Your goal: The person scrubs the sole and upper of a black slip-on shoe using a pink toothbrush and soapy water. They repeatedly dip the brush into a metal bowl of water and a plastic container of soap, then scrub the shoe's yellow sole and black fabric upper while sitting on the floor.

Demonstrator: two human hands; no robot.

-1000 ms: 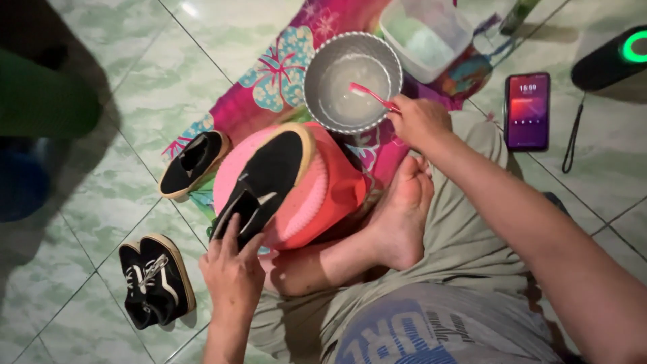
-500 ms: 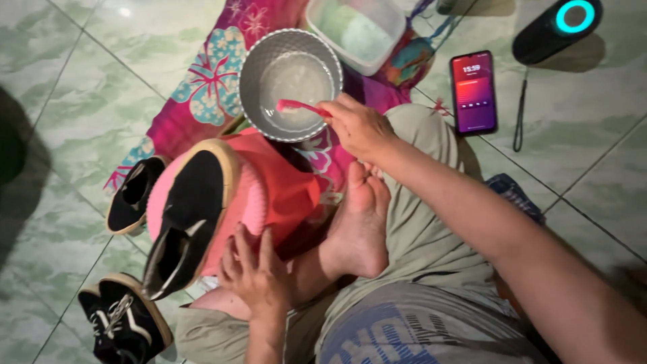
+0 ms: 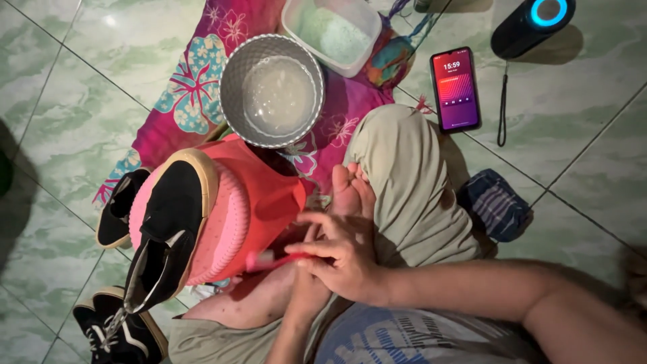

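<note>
My right hand (image 3: pixel 344 266) is closed on a red toothbrush (image 3: pixel 273 259), whose head points left at the side of a pink basin (image 3: pixel 259 202). A black slip-on shoe (image 3: pixel 168 229) lies across the basin's rim with nobody holding it. My left forearm (image 3: pixel 296 323) rises from below, and its hand is mostly hidden behind my right hand, so its grip is unclear. My bare foot (image 3: pixel 350 189) rests beside the basin. A grey bowl of cloudy water (image 3: pixel 273 91) stands just beyond the basin.
A clear tub of pale powder (image 3: pixel 333 30) sits on a floral cloth (image 3: pixel 182 87). A lit phone (image 3: pixel 455 87) and a black speaker (image 3: pixel 532 23) lie at the right. Another shoe (image 3: pixel 118 209), a laced sneaker (image 3: pixel 121 330) and a striped cloth (image 3: pixel 495 205) lie on the tiles.
My right hand has carried the toothbrush from the grey bowl down to the basin's near side. My left hand let go of the black shoe and slid under my right hand.
</note>
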